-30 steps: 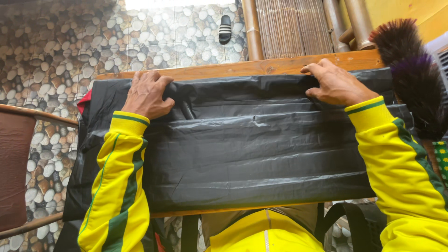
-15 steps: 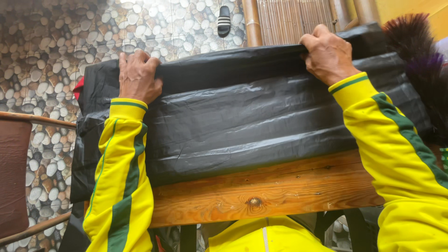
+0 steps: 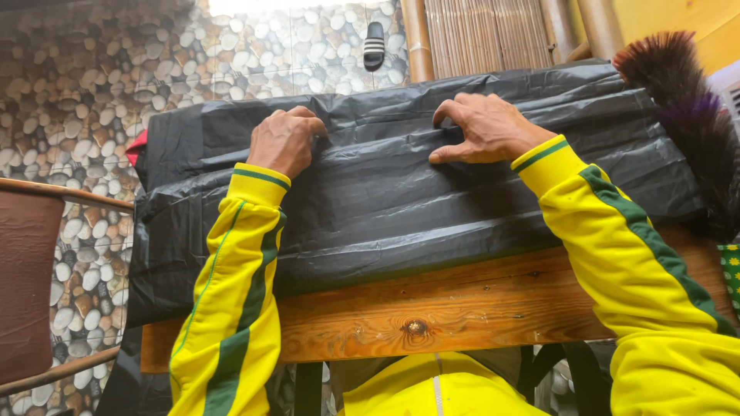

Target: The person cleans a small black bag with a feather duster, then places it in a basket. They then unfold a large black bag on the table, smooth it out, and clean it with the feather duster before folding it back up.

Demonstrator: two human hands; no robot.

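A large black plastic bag lies folded across a narrow wooden table. My left hand rests on its upper left part, fingers curled and pinching the plastic. My right hand presses on the bag a little to the right of centre, fingers bent onto a fold. Both arms wear yellow sleeves with green stripes. The bag's left end hangs over the table's edge.
A dark feather duster stands at the right, against the bag's end. A brown chair is at the left. Below lies a pebble-pattern floor with a black sandal. Bamboo poles rise at the top.
Both hands have moved inward from the bag's far corners toward its middle. The bag has shifted away from me, baring the table's near edge.
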